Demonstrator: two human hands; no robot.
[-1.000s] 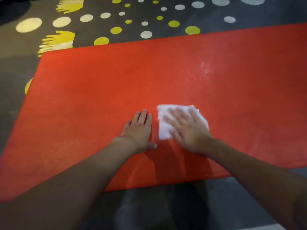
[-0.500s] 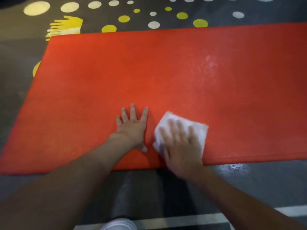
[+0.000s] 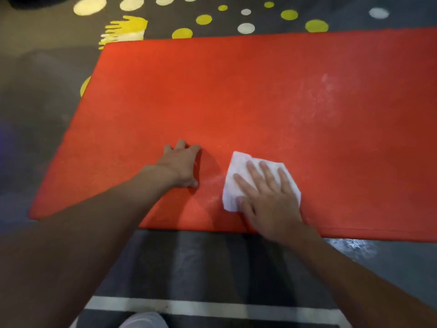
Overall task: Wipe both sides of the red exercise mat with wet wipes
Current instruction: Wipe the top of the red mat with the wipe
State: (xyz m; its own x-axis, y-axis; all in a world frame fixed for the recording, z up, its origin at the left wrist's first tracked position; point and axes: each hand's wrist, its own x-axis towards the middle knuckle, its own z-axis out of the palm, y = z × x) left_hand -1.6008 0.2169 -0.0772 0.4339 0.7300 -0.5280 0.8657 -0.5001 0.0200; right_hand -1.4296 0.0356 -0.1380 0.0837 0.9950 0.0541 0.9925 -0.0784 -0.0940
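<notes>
The red exercise mat (image 3: 248,95) lies flat on a dark floor and fills most of the view. A white wet wipe (image 3: 238,169) lies on the mat close to its near edge. My right hand (image 3: 269,197) presses flat on the wipe with fingers spread and straight. My left hand (image 3: 182,164) rests on the mat to the left of the wipe, its fingers bent at the tips, holding nothing. A pale dusty patch (image 3: 324,91) shows on the mat's right part.
The floor beyond the mat has yellow and white dots (image 3: 203,19) and a yellow hand print (image 3: 125,28). A white line (image 3: 212,306) crosses the floor near me. A white shoe tip (image 3: 142,320) shows at the bottom. A wet smear (image 3: 352,247) lies by the mat's near edge.
My right hand slid the wipe toward the mat's near edge, then a little to the right. My left hand stayed on the mat and its fingers bent. The view shifted left.
</notes>
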